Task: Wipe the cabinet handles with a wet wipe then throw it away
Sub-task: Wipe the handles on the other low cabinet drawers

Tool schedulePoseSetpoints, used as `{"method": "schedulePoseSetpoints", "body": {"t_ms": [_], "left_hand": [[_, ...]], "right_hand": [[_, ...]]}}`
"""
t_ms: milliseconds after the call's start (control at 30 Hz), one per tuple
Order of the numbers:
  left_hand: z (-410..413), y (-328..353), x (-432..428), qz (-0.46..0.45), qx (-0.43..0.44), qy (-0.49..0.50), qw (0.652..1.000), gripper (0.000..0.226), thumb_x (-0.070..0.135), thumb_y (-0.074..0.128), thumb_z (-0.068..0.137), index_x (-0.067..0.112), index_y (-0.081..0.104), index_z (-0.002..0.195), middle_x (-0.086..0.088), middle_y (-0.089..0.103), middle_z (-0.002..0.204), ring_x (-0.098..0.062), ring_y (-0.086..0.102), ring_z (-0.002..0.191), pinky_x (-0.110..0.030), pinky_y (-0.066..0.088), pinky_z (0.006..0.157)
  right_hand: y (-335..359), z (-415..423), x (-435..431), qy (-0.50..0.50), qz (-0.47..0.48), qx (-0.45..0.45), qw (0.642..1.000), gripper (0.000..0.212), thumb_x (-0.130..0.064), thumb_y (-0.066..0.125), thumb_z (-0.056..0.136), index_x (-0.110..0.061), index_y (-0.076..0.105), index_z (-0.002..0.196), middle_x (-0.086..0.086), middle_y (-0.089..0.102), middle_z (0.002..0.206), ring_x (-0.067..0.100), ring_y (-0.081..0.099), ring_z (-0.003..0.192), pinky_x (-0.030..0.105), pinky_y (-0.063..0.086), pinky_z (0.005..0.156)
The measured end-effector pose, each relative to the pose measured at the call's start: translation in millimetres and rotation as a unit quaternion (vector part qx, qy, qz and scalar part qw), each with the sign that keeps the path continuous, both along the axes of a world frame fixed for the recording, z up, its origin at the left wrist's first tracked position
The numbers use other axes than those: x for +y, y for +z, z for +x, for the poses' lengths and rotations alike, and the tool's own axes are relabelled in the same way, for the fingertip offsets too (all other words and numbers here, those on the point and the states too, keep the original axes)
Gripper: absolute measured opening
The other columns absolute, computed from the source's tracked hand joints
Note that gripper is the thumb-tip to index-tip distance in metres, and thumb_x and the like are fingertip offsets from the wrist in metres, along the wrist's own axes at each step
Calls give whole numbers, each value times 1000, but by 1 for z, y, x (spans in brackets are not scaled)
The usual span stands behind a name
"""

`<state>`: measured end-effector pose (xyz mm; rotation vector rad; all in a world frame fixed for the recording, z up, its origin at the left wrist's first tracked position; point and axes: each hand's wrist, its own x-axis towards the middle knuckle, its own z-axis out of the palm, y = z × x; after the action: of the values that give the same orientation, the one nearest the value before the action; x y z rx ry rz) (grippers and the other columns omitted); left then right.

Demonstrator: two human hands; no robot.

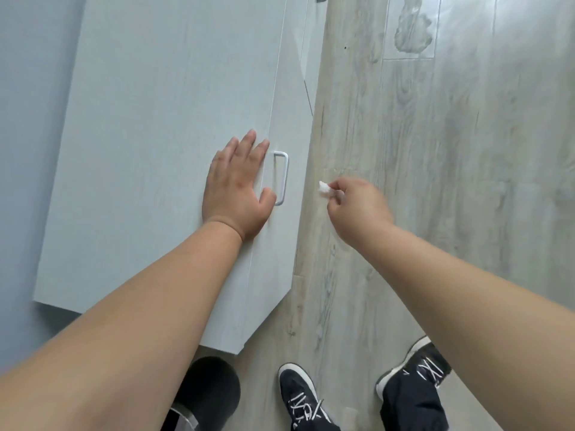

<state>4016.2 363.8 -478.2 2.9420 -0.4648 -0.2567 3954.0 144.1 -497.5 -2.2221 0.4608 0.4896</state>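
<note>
Pale wood-grain floor runs beside a white cabinet, seen from above. The right hand pinches a small crumpled wet wipe in its fingertips, just short of the white bar handle, apparently ready to wipe it. The left hand lies flat, fingers straight, on the cabinet top beside that handle, likely for balance. A dark round container, possibly a bin, stands near the feet.

left hand: flat, fingers straight, palm down | right hand: fingers curled, pinching, arm extended
</note>
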Motion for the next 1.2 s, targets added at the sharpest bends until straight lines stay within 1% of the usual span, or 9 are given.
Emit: {"method": "schedulePoseSetpoints", "body": {"t_ms": [267, 367, 467, 567, 667, 833, 933, 1033, 1200], "left_hand": [[3, 4, -2, -17, -1, 7, 1000, 76, 40, 45, 84, 27, 38, 158, 4, 26, 171, -28, 20, 158, -46, 15, 130], [4, 4, -4, -18, -3, 6, 1000, 75, 40, 46, 84, 26, 39, 158, 4, 26, 171, -28, 20, 157, -48, 16, 129], [5, 2, -4, -3, 8, -1, 1000, 76, 41, 47, 84, 26, 36, 158, 3, 25, 171, -28, 19, 156, -51, 17, 128], [1, 3, -4, 33, 30, 0, 999, 77, 46, 46, 86, 25, 34, 159, 0, 26, 170, -31, 21, 154, -51, 17, 128], [10, 18, -16, 22, 48, 30, 998, 76, 47, 48, 86, 25, 35, 158, -4, 39, 161, -33, 34, 144, -51, 26, 122], [38, 64, -42, -35, 187, 103, 976, 68, 36, 53, 94, 22, 36, 159, -2, 48, 154, -27, 41, 140, -44, 35, 119], [62, 87, -54, -26, 213, 81, 973, 56, 35, 51, 100, 24, 45, 154, 4, 53, 149, -21, 44, 138, -38, 35, 116], [102, 99, -61, -24, 254, 37, 966, 44, 30, 49, 101, 26, 56, 145, 5, 62, 140, -19, 52, 131, -37, 40, 111], [169, 109, -78, 0, 242, 1, 970, 40, 33, 49, 102, 25, 62, 138, 3, 68, 129, -22, 57, 124, -39, 44, 106]], "right_hand": [[14, 15, -43, 35, -41, 23, 998, 30, -23, 50, 102, -21, 70, 125, 2, 71, 112, 25, 66, 95, 41, 58, 79], [14, 26, -45, 53, -46, 25, 997, 32, -24, 49, 103, -23, 68, 129, -1, 69, 115, 22, 64, 98, 33, 51, 73], [17, 39, -47, 60, -49, 38, 996, 29, -24, 50, 102, -24, 70, 124, -2, 69, 106, 21, 62, 90, 30, 45, 70], [31, 52, -50, 64, -44, 58, 995, 25, -22, 50, 100, -22, 71, 115, -2, 69, 100, 24, 64, 86, 37, 54, 71], [55, 72, -60, 50, -39, 84, 994, 24, -24, 51, 100, -22, 69, 115, -1, 69, 105, 26, 66, 87, 40, 58, 75], [101, 100, -76, 106, -85, 138, 981, 25, -24, 48, 99, -24, 68, 113, -2, 67, 101, 25, 64, 85, 35, 54, 67], [125, 122, -88, 103, -99, 157, 977, 30, -24, 47, 99, -23, 69, 119, -1, 67, 105, 25, 64, 87, 33, 52, 67], [143, 149, -98, 74, -108, 154, 979, 26, -23, 48, 99, -21, 70, 114, 1, 68, 96, 25, 62, 83, 36, 55, 68], [144, 191, -112, 76, -122, 144, 979, 23, -24, 47, 100, -23, 69, 109, -2, 65, 84, 21, 61, 73, 32, 46, 55]]}}
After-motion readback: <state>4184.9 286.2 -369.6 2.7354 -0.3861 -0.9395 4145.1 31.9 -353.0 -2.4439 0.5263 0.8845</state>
